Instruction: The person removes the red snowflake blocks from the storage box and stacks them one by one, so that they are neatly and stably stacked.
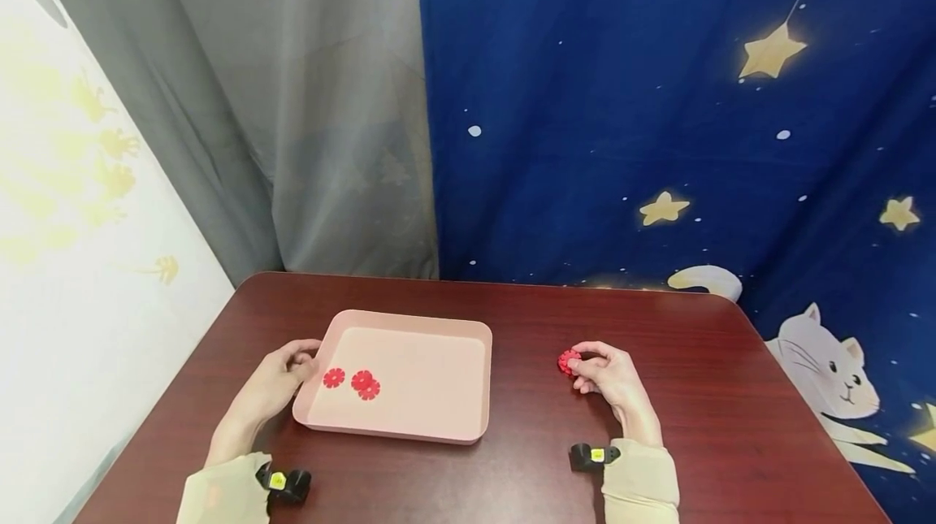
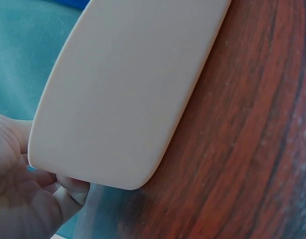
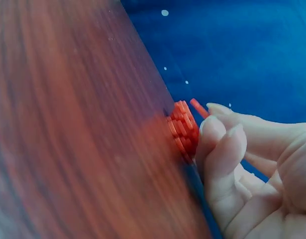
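Observation:
A pale pink tray (image 1: 431, 378) lies on the table, with several red notched plastic discs (image 1: 334, 378) flat at its left end, two of them overlapping. My left hand (image 1: 281, 378) grips the tray's left side. The left wrist view shows its curled fingers (image 2: 73, 189) against the outer end of the wall, another finger at the rim. To the right of the tray, my right hand (image 1: 603, 374) pinches a red disc (image 3: 198, 108) between thumb and fingertips. That disc stands slightly apart from a stack of red discs (image 3: 182, 129), partly hidden by the fingers.
The dark red wooden table (image 1: 526, 467) carries everything. Grey and blue star-patterned curtains (image 1: 556, 142) hang behind its far edge. Each sleeve has a black wrist camera (image 1: 292, 486) strapped on. A white wall (image 1: 88, 183) stands at the left.

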A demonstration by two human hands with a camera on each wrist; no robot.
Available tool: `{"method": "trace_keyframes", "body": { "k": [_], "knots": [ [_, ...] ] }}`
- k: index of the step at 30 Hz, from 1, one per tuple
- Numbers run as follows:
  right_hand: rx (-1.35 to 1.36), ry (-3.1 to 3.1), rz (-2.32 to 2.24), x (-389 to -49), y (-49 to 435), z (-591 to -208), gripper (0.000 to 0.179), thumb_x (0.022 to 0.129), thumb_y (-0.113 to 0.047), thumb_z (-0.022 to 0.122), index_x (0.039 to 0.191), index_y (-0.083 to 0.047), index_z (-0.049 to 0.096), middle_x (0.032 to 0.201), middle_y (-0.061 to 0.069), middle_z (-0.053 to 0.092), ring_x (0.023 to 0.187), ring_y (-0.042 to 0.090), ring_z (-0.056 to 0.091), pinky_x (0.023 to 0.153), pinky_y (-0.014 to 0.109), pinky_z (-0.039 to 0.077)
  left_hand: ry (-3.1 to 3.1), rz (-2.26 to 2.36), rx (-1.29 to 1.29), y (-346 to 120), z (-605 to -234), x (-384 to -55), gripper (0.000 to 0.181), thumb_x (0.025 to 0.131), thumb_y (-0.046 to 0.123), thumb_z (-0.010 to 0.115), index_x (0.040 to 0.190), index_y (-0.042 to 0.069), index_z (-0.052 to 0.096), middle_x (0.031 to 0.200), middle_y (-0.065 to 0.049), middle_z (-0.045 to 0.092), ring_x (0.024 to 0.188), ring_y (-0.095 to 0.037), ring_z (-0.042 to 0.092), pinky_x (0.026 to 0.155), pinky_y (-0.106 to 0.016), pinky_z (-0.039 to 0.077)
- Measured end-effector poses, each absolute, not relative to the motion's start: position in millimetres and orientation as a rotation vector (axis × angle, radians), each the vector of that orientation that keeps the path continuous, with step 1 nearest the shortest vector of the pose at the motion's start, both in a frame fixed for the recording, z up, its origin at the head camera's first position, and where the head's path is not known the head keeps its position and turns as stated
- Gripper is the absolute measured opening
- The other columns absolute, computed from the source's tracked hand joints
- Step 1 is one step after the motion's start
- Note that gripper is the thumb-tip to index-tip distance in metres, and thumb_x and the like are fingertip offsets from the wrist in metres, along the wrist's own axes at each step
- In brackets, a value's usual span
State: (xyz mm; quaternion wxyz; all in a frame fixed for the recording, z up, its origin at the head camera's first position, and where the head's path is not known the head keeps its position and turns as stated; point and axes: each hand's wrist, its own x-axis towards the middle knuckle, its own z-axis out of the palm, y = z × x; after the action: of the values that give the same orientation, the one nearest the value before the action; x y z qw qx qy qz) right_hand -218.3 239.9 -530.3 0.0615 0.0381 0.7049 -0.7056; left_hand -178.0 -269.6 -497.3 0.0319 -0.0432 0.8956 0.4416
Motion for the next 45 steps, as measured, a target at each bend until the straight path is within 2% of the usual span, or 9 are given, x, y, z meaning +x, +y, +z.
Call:
{"method": "trace_keyframes", "body": {
  "k": [8,14,24,34,41,43,45],
  "knots": [
    [0.130,2.167,-2.094,-220.2,237.4,-533.3,0.037,0.086,0.004,0.070,0.119,0.012,0.054,0.070,0.016,0.066,0.047,0.013,0.058,0.047,0.022,0.049,2.739,1.383,-0.136,-269.1,-496.9,-176.2,0.041,0.101,0.015,0.054,0.138,-0.001,0.046,0.100,-0.012,0.052,0.087,-0.024,0.050,0.069,-0.029,0.044],
    [0.178,2.193,-2.110,-221.5,238.0,-531.0,0.041,0.088,-0.002,0.071,0.123,0.010,0.054,0.065,0.012,0.064,0.044,0.011,0.056,0.045,0.021,0.047,2.749,1.371,-0.132,-268.7,-496.1,-176.1,0.041,0.101,0.015,0.055,0.138,-0.001,0.046,0.100,-0.012,0.052,0.087,-0.024,0.051,0.070,-0.029,0.044],
    [0.209,2.343,-2.063,-215.8,228.2,-509.6,0.035,0.094,-0.014,0.068,0.122,0.004,0.059,0.063,0.011,0.055,0.044,0.014,0.050,0.041,0.022,0.039,2.748,1.363,-0.144,-269.9,-498.8,-172.4,0.043,0.101,0.016,0.055,0.138,-0.002,0.046,0.100,-0.012,0.052,0.087,-0.024,0.051,0.071,-0.031,0.045],
    [-0.100,2.510,-1.985,-211.2,193.9,-475.8,0.021,0.091,-0.015,0.071,0.109,-0.006,0.067,0.057,0.014,0.050,0.042,0.018,0.044,0.040,0.025,0.033,2.750,1.388,-0.127,-265.9,-495.6,-174.4,0.040,0.100,0.013,0.054,0.137,-0.001,0.047,0.099,-0.013,0.052,0.085,-0.024,0.051,0.070,-0.030,0.045],
    [-0.365,2.581,-1.862,-208.5,153.0,-463.0,0.019,0.089,-0.013,0.072,0.108,-0.011,0.069,0.071,0.010,0.061,0.054,0.038,0.056,0.044,0.027,0.043,2.771,1.391,-0.104,-265.1,-495.9,-174.1,0.038,0.100,0.010,0.054,0.135,-0.002,0.049,0.098,-0.013,0.053,0.085,-0.024,0.051,0.070,-0.029,0.044],
    [-0.472,2.612,-1.795,-208.2,137.2,-458.2,0.020,0.089,-0.014,0.073,0.108,-0.013,0.069,0.075,0.007,0.063,0.058,0.036,0.059,0.047,0.027,0.045,2.781,1.387,-0.102,-266.1,-496.0,-173.9,0.038,0.099,0.010,0.055,0.135,-0.002,0.049,0.098,-0.013,0.053,0.086,-0.024,0.051,0.071,-0.029,0.044],
    [-0.599,2.656,-1.698,-208.6,120.0,-452.5,0.021,0.088,-0.015,0.074,0.108,-0.015,0.069,0.078,0.003,0.063,0.062,0.028,0.061,0.051,0.027,0.048,2.785,1.380,-0.108,-267.5,-496.0,-172.9,0.038,0.099,0.011,0.055,0.135,-0.002,0.049,0.098,-0.012,0.053,0.086,-0.024,0.051,0.071,-0.029,0.044]
  ]
}}
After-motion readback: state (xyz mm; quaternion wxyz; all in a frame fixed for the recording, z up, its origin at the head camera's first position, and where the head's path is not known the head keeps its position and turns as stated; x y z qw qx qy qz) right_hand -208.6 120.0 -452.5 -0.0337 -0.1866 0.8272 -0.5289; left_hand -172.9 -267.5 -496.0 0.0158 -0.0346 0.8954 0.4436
